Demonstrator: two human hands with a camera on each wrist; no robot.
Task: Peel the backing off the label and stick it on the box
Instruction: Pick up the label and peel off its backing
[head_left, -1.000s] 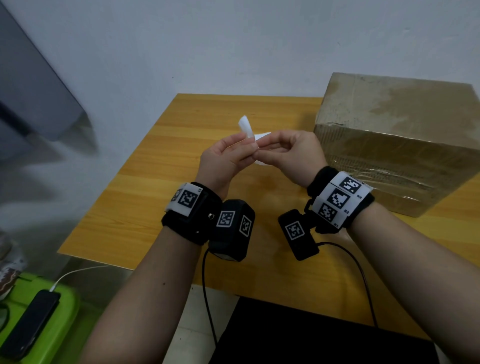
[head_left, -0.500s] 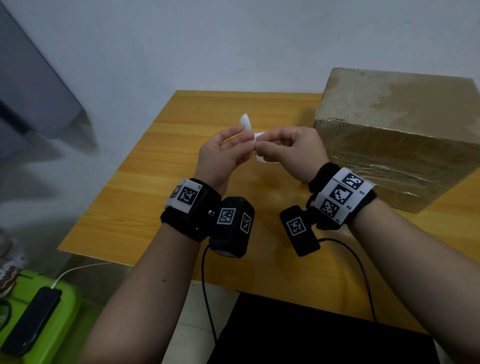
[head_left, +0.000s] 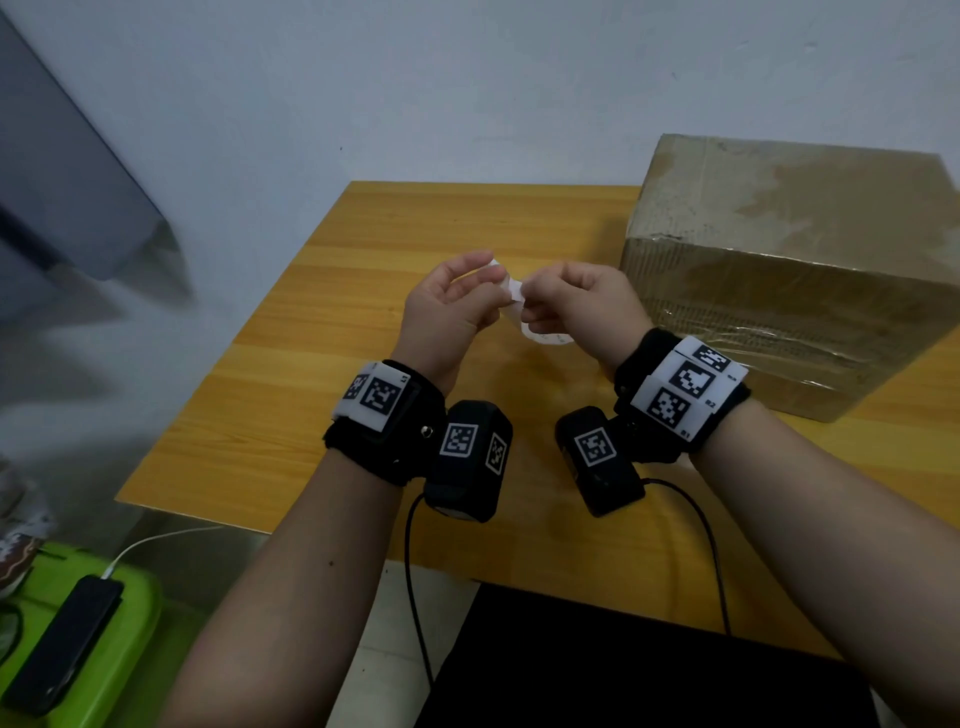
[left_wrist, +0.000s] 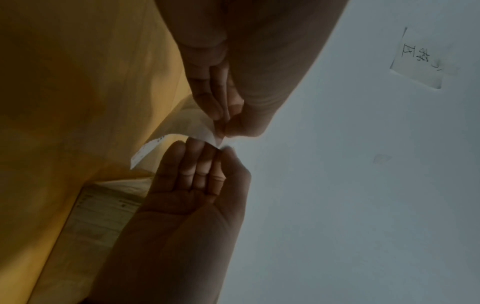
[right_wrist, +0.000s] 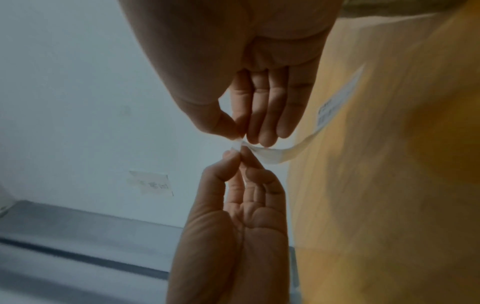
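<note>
A white label strip (head_left: 543, 338) hangs between my two hands above the wooden table (head_left: 332, 332). My left hand (head_left: 496, 283) pinches one end of it with thumb and fingertips. My right hand (head_left: 527, 300) pinches it right beside that, and the rest of the strip curls down under this hand. The left wrist view shows my left hand (left_wrist: 221, 127) and right hand (left_wrist: 221, 150) pinching almost tip to tip on the label (left_wrist: 192, 127). The right wrist view shows the same pinch on the label (right_wrist: 275, 156). The brown cardboard box (head_left: 779, 260) stands to the right of my hands.
A green bin (head_left: 130, 649) holding a black phone (head_left: 62, 644) sits on the floor at lower left. A black surface (head_left: 649, 675) lies below the table's near edge. A wall stands behind the table, with a paper note (left_wrist: 418, 59) stuck on it.
The strip's free end stood up above my fingers before; now it curls down below my right hand. Both hands still pinch it, slightly further apart.
</note>
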